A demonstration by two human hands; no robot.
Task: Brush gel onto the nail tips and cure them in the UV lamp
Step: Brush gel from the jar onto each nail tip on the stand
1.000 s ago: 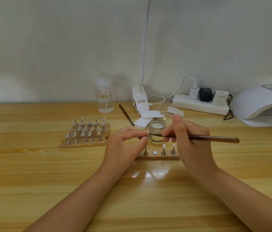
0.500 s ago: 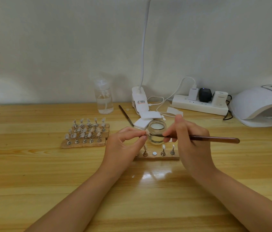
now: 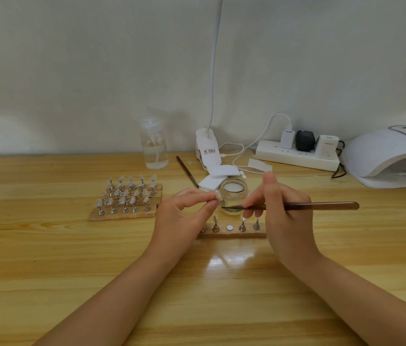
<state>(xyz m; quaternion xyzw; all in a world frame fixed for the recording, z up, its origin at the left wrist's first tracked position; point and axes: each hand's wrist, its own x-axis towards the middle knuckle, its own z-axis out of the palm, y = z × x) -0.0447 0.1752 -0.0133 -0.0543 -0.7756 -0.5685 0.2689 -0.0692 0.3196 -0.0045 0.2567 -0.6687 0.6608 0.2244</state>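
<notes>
Power strip (image 3: 294,158) (chargers plugged), spray bottle (image 3: 154,146)

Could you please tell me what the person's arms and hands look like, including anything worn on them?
Both forearms are bare right down to the frame's lower edge: no sleeves show. The left hand and the right hand wear no gloves, and I see no rings, watch or bracelets. The fingernails that show look short and unpainted. No markings are visible on either arm.

Bare table (image 3: 47,270) lies open in front; jar (image 3: 233,193) and stud strip (image 3: 231,232) crowd the middle.
</notes>
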